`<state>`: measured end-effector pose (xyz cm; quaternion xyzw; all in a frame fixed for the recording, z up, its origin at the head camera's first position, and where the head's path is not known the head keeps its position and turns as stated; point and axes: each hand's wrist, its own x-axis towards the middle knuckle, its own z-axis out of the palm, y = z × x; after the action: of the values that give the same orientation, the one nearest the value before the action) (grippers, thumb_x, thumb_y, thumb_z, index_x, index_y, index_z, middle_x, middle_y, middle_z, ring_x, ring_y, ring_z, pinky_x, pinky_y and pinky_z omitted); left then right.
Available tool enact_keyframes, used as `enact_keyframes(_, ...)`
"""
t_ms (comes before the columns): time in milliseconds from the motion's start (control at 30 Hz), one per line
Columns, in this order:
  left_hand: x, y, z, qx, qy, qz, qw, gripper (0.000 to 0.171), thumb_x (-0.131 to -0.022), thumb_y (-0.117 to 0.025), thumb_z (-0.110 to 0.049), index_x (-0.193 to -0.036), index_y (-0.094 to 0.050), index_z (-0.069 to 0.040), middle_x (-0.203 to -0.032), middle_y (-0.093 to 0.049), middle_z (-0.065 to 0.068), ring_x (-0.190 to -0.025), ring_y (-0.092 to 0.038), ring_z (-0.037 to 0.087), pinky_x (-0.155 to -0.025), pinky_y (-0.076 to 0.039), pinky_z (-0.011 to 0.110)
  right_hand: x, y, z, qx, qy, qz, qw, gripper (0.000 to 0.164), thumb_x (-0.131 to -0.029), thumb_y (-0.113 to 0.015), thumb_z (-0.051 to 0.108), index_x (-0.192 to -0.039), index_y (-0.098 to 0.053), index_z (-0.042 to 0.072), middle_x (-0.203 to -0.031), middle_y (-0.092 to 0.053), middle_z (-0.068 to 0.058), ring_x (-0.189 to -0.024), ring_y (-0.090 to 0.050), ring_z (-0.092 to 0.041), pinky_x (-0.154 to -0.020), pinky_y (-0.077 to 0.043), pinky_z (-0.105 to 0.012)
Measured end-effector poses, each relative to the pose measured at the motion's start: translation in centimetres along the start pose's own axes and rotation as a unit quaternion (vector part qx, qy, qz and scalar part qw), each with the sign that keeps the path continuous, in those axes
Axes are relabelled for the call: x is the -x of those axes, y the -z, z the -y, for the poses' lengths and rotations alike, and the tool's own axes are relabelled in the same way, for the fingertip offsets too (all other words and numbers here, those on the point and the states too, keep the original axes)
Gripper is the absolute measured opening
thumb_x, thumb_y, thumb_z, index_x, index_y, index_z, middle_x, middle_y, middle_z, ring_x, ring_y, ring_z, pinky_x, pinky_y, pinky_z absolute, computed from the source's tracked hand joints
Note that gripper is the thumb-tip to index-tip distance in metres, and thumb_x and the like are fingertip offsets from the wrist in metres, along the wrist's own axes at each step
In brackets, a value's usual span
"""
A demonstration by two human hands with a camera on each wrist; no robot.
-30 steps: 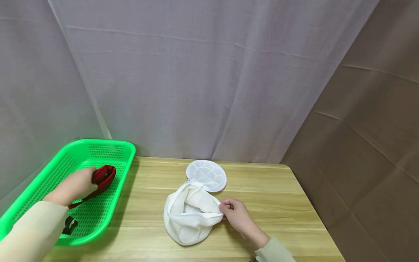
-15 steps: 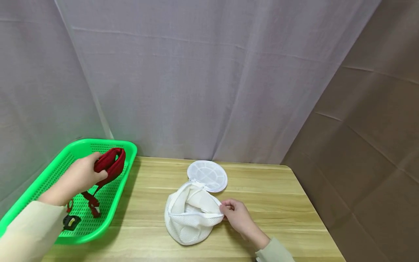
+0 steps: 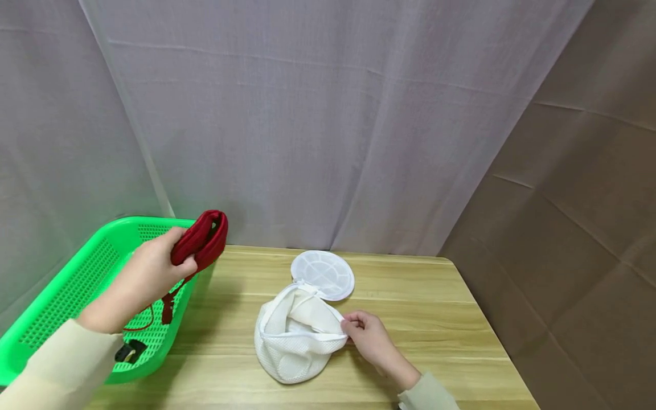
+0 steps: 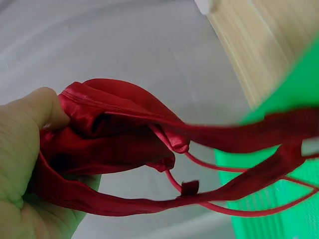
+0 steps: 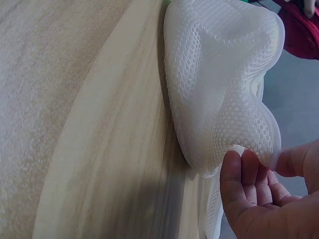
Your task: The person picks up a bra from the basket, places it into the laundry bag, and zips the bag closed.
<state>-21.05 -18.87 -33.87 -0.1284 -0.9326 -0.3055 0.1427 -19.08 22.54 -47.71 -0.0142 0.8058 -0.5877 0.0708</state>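
Note:
My left hand (image 3: 154, 262) grips a folded red satin bra (image 3: 207, 242) between thumb and fingers, above the basket's right rim. Its thin straps (image 4: 244, 209) dangle toward the basket in the left wrist view. At the middle of the table stands a white mesh laundry bag (image 3: 297, 359), its mouth unzipped and its round lid (image 3: 323, 275) folded back behind it. Thumb and fingers of my right hand (image 3: 371, 339) pinch the bag's zipped rim at the right side. The right wrist view shows this pinch on the honeycomb mesh (image 5: 239, 134) close up.
A green plastic basket (image 3: 66, 273) stands at the left of the wooden table (image 3: 420, 302). A small black object with a yellowish mark (image 3: 130, 351) lies inside it. A grey curtain (image 3: 307, 125) hangs behind the table, and a brown one (image 3: 574, 228) at the right.
My left hand has lifted the red bra up out of the basket and carried it rightward to above the rim. The right hand keeps its pinch on the laundry bag's edge.

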Motion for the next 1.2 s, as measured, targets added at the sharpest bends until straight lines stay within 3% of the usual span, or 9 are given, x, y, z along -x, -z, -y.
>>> enact_keyframes(167,0.0,-2.0,-2.8,-0.010,-0.074,-0.020,0.9970,0.020,-0.079,-0.060,-0.004,-0.097,-0.056,-0.013,-0.072,-0.051,-0.002,-0.059,-0.046,0.015,-0.048,-0.041,0.029,0.1,-0.1,0.2,-0.003,0.003,0.001,1.000,0.022,-0.096,-0.058,0.009,-0.106,-0.062,-0.009,-0.089,-0.062,-0.012,-0.079,-0.061,-0.019,-0.073,-0.056,-0.037)
enact_keyframes(467,0.2,-6.4,-6.6,-0.019,-0.187,-0.031,0.9817,0.029,-0.074,-0.066,-0.005,-0.102,-0.061,-0.011,-0.081,-0.057,-0.006,-0.068,-0.051,0.010,-0.059,-0.046,0.029,0.2,-0.1,0.7,0.000,0.008,0.010,1.000,0.021,-0.096,-0.056,0.007,-0.106,-0.061,-0.011,-0.090,-0.063,-0.013,-0.080,-0.061,-0.019,-0.074,-0.055,-0.039)
enact_keyframes(800,1.4,-13.1,-8.1,0.019,-0.190,0.007,0.9817,0.036,-0.073,-0.069,-0.003,-0.107,-0.060,-0.012,-0.087,-0.058,-0.007,-0.078,-0.056,0.011,-0.070,-0.050,0.032,0.1,-0.4,0.5,-0.006,0.024,0.018,1.000,0.023,-0.096,-0.057,0.010,-0.106,-0.062,-0.010,-0.090,-0.064,-0.012,-0.080,-0.062,-0.018,-0.074,-0.056,-0.039)
enact_keyframes(967,2.7,-16.4,-7.8,-0.015,-0.199,0.057,0.9782,0.040,-0.073,-0.071,-0.005,-0.112,-0.060,-0.011,-0.095,-0.059,-0.003,-0.088,-0.058,0.015,-0.079,-0.050,0.035,0.1,-0.6,0.7,-0.010,0.033,0.018,0.999,0.022,-0.096,-0.057,0.009,-0.106,-0.062,-0.011,-0.089,-0.064,-0.013,-0.079,-0.061,-0.018,-0.074,-0.056,-0.038)
enact_keyframes(1200,4.1,-18.2,-7.0,-0.049,-0.209,0.100,0.9714,0.034,-0.077,-0.069,-0.008,-0.111,-0.065,-0.010,-0.106,-0.059,0.001,-0.098,-0.057,0.022,-0.088,-0.049,0.038,0.1,-0.6,0.5,0.000,0.028,0.025,0.999,0.021,-0.096,-0.057,0.006,-0.107,-0.061,-0.011,-0.090,-0.063,-0.013,-0.080,-0.061,-0.019,-0.072,-0.056,-0.033)
